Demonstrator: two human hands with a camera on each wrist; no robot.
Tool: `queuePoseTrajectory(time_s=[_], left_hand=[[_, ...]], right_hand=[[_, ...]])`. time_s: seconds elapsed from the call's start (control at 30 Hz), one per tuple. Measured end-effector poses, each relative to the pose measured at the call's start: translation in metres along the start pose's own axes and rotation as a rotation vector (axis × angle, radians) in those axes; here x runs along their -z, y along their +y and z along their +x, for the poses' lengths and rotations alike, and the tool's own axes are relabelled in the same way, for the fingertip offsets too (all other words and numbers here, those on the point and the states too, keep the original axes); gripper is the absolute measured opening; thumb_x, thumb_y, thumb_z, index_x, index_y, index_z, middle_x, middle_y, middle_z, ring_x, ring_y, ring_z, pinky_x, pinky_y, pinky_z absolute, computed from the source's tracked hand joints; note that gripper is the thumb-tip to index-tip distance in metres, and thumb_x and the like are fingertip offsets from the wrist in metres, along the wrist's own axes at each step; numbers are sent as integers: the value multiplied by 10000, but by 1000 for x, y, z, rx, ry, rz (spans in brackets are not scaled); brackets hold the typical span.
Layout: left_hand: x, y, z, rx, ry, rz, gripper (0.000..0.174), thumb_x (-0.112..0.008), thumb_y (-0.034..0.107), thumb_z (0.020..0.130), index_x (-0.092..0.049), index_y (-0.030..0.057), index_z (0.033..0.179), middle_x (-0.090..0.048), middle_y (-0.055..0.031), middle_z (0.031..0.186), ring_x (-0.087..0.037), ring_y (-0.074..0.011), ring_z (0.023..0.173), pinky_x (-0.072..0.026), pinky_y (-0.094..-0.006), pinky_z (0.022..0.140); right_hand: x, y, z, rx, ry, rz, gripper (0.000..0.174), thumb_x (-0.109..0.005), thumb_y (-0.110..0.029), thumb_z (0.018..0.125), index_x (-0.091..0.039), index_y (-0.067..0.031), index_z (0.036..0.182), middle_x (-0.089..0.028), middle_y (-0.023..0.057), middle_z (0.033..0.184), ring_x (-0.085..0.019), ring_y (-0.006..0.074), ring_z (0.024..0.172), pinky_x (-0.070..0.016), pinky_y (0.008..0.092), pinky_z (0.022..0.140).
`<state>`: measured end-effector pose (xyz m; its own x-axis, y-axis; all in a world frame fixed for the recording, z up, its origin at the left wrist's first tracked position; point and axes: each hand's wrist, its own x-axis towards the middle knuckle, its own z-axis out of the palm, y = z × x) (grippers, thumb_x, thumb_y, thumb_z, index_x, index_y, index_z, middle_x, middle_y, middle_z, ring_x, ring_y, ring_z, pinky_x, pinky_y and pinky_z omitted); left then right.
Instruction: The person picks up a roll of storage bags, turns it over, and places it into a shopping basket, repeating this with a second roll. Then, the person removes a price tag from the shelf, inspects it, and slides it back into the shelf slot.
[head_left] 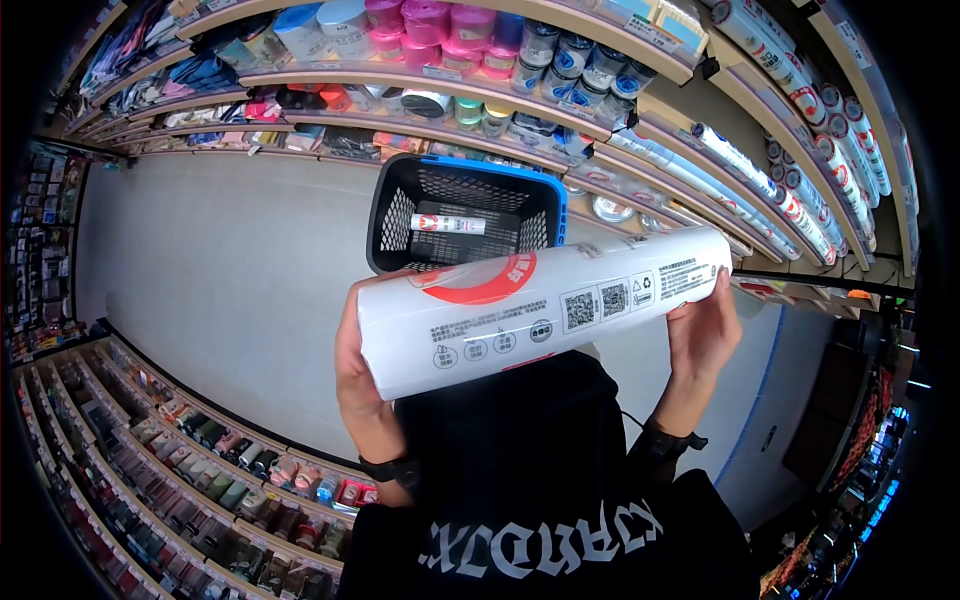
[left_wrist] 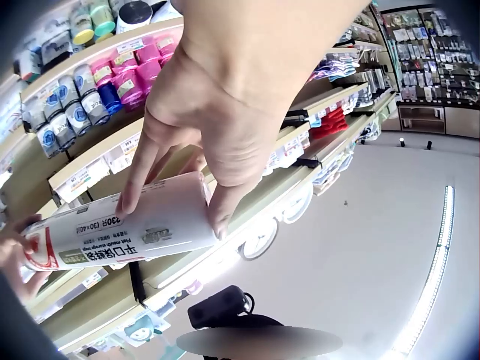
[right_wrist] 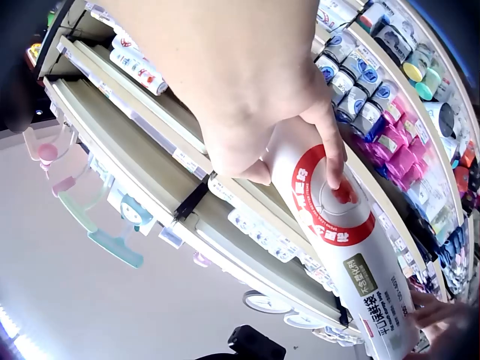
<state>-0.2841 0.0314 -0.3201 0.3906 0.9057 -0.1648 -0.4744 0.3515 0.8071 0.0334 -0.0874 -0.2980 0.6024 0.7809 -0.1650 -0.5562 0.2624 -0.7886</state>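
Observation:
A white roll of flat-mouth storage bags (head_left: 540, 330), printed with a red ring logo, small text and square codes, is held up in front of the chest. My left hand (head_left: 355, 370) grips one end; the left wrist view shows its fingers over the top and the thumb (left_wrist: 219, 217) at the end. The other end is held by my right hand (head_left: 705, 335). In the right wrist view, one right fingertip (right_wrist: 335, 176) presses on the red logo. Beyond the roll stands a black basket with a blue rim (head_left: 385, 215), and a smaller white roll (head_left: 450, 224) lies inside it.
Shelves of packaged goods run along the far side, with pink rolls (head_left: 425, 22) and grey-lidded canisters (head_left: 570, 55). More white rolls (head_left: 790, 205) sit on the shelves at right. Low shelves with bottles (head_left: 235, 495) stand at lower left. Grey floor (head_left: 230, 250) lies between.

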Motion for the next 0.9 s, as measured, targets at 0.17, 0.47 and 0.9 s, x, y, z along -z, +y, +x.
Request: queuePoseTrajectory(time_s=[0.17,0.47,0.9], left_hand=[[-2,14,5,28,-76,41,1015,-799,434,625,-358,-132,1343,-530,-271,1290,-576,-331,1181,-471,-400,998],[-7,21,15,-78,-37,111,994,-666,515,695,-327,-116,1384,-489,-344,1307,-557,-365,1201,-445,-408,1019],[-6,18,23,-15,-212,163,853,-679,469,723,-414,-101,1300,-487,-387,1286,-559,-403,1186,-468,-450,988]], right_hand=[[3,-3,1,33,22,-22,445,-507,-234,970,-453,43,1315,-599,168,1203,-614,271,1067,-521,415,857],[1,-5,-2,106,-24,-178,682,-627,-294,837,-389,61,1369,-541,211,1274,-560,304,1147,-431,416,985],[-26,-8,3,290,-219,-281,902,-681,-356,725,-302,16,1454,-327,334,1452,-422,518,1278,-439,570,1010]])
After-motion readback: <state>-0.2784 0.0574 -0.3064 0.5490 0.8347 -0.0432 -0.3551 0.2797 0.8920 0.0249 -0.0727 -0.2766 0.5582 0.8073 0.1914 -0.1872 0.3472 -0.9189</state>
